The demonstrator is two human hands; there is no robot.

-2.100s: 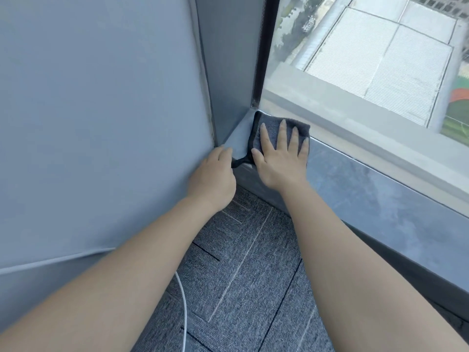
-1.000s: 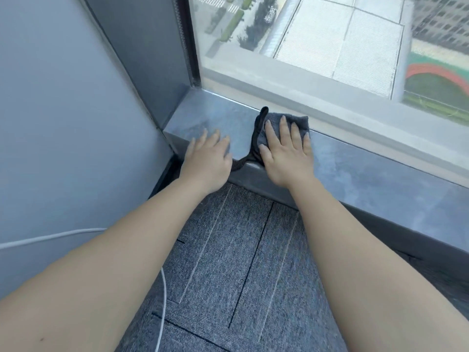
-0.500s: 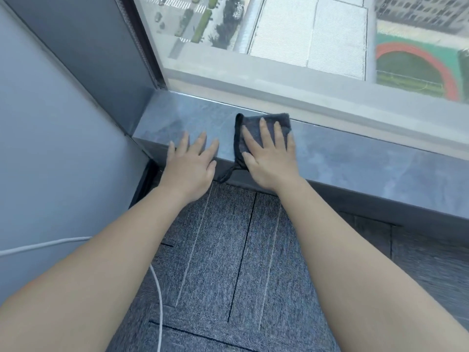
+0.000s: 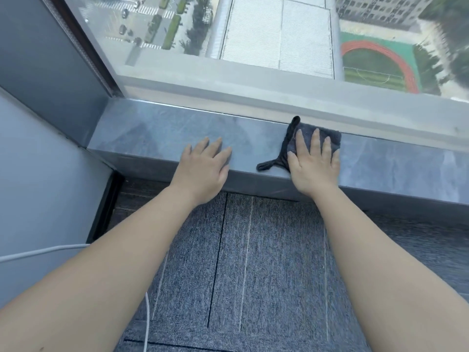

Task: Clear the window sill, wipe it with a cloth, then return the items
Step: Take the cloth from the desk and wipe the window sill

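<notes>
The right hand (image 4: 313, 165) lies flat on a dark grey cloth (image 4: 311, 139), fingers straight and slightly spread, pressing it down onto the window sill (image 4: 157, 133). The cloth sits toward the sill's back edge, just below the window glass (image 4: 253, 34), with a thin dark loop of it trailing left toward the sill's front edge. The left hand (image 4: 203, 171) rests palm down on the bare stone near the front edge, fingers straight and a little apart, holding nothing; it is well to the left of the cloth and does not touch it. The sill's left end meets a grey wall panel (image 4: 38, 174) at the corner. Below the front edge lies grey carpet (image 4: 241, 262), with a white cable (image 4: 38, 252) running along the wall and down across the floor.
</notes>
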